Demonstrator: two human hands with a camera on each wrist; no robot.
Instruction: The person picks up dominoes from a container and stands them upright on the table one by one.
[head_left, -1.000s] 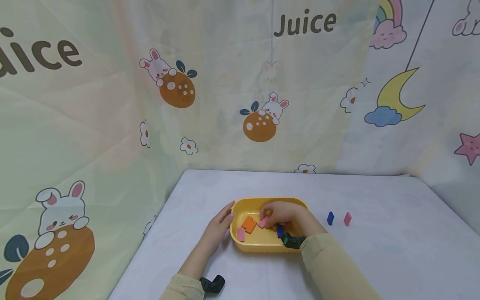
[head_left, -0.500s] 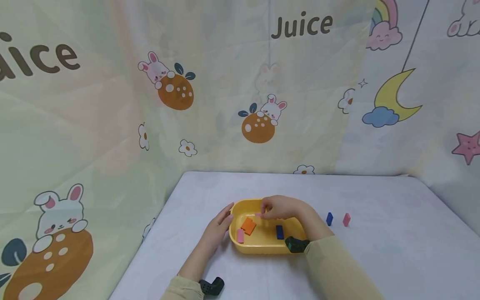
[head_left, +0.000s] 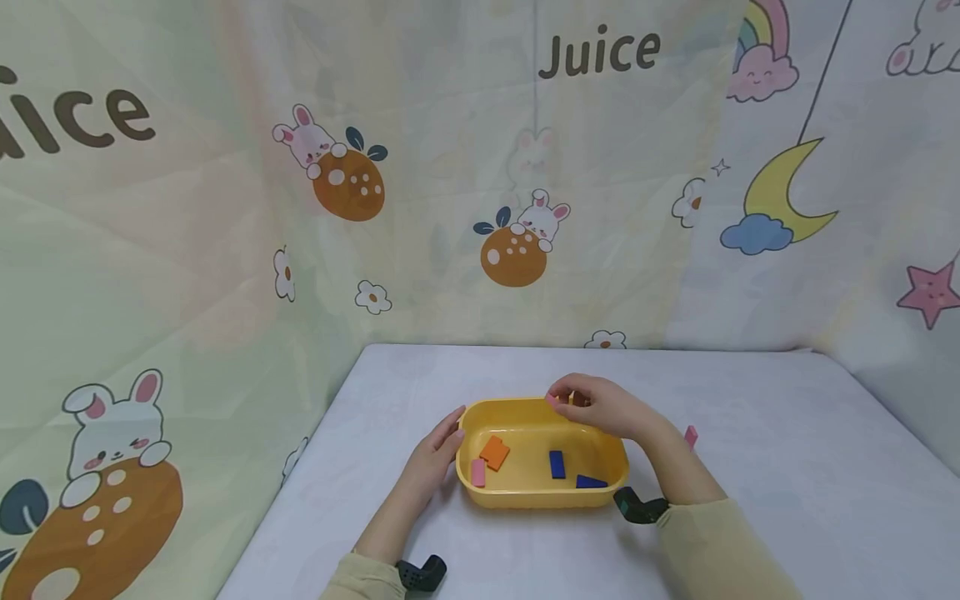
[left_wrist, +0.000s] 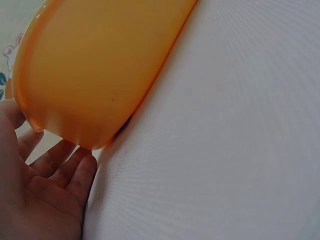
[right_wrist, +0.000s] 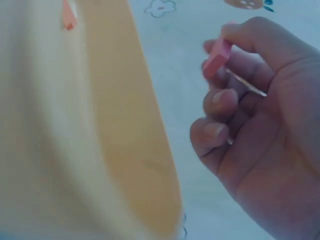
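A pink block point(right_wrist: 219, 56) is pinched between the thumb and fingers of my right hand point(head_left: 600, 404), above the far right part of a yellow tray's point(head_left: 540, 500) rim. My left hand point(head_left: 433, 454) rests against the tray's left end, its fingers fairly straight along the outer wall. Inside the tray, orange pieces point(head_left: 494, 452) lie at the left beside a pink block point(head_left: 477, 472). Toward the right are an upright-lying dark blue block point(head_left: 557, 464) and a blue wedge-shaped piece point(head_left: 591, 482) near the front wall.
On the white table point(head_left: 787, 483), a pink piece point(head_left: 691, 436) stands right of the tray, partly covered by my right forearm. Printed cloth point(head_left: 435, 183) hangs behind and at both sides. Black wrist devices point(head_left: 422, 574) sit on both wrists.
My right hand has lifted the pink block from the tray's middle up and right over the far rim. Its forearm now hides the blue piece on the table. The left hand stays put.
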